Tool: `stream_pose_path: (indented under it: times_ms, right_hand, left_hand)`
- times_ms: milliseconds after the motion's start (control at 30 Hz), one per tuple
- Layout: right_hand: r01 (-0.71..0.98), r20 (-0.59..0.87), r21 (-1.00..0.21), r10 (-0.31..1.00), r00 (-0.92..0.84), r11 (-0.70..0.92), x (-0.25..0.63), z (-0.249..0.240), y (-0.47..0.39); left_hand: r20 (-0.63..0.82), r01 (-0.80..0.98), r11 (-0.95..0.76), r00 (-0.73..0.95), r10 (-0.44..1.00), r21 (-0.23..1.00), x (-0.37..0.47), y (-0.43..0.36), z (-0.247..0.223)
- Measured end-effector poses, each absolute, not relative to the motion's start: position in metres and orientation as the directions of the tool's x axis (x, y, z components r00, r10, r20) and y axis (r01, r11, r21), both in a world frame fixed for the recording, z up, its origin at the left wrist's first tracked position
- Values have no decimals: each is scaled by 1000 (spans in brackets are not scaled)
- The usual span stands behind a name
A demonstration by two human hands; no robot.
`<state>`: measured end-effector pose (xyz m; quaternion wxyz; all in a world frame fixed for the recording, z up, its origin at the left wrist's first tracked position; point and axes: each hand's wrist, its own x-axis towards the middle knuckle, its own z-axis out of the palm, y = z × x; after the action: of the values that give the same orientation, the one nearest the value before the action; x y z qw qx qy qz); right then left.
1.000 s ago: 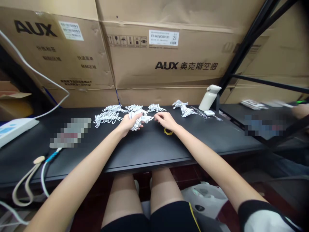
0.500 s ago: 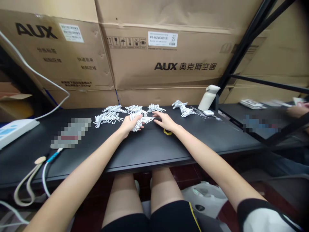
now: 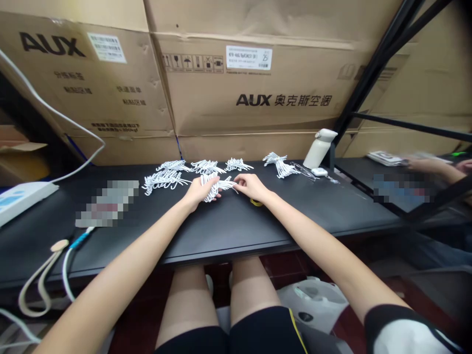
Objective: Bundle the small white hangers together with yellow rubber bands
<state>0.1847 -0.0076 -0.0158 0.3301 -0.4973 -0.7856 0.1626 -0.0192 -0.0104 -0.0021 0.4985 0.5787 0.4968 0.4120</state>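
Note:
My left hand (image 3: 196,193) is wrapped round a bundle of white wire hooks (image 3: 210,189), held just above the black table with their straight ends pointing right. At those ends, the thumb and fingers of my right hand (image 3: 251,186) are pinched together on a hook's tip. Yellow rubber bands (image 3: 255,202) lie under my right wrist, partly covered. More white hooks lie behind and to the left: a large pile (image 3: 164,182), a pile (image 3: 171,165) at the back left, a pile (image 3: 207,167) in the middle and a small one (image 3: 238,164). A tied-looking bundle (image 3: 280,164) rests farther right.
A cream bottle (image 3: 319,149), a white earphone case (image 3: 319,172) and clear glasses (image 3: 303,170) stand at the back right. A blurred-out phone-like slab (image 3: 106,204) with a cable and a white power strip (image 3: 25,199) lie left. Cardboard boxes (image 3: 258,115) wall the back. Another person's hand (image 3: 429,166) shows beyond the black frame.
My right hand's fingers have closed from a spread pose onto the hook ends. My left hand keeps its grip, shifted slightly right. The other person's hand has moved left.

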Motion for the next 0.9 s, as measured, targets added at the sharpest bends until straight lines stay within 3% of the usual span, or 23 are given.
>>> stream_pose_path:
  times_ms: [167, 400, 500, 600, 800, 900]
  right_hand:
    - [697, 420, -477, 835, -355, 535, 180, -22, -3]
    - [662, 433, -644, 896, -97, 383, 188, -19, 1]
    - [580, 476, -698, 877, -62, 420, 192, -16, 1]
    - [552, 569, -671, 821, -43, 495, 193, -14, 1]
    - [541, 619, -557, 749, -235, 630, 185, -14, -4]
    - [509, 605, -554, 739, -297, 659, 183, -12, -8]
  left_hand:
    - [-11, 152, -11, 146, 989, 988, -19, -10, -2]
    - [-20, 153, -4, 152, 988, 988, -20, -10, -2]
    - [-19, 148, -4, 153, 988, 989, -20, -10, -2]
    - [-15, 154, -9, 158, 987, 988, -20, -11, 0]
    - [-19, 185, -12, 167, 986, 983, -19, -14, 2]
    - [-12, 201, -23, 172, 985, 979, -19, -14, 1]
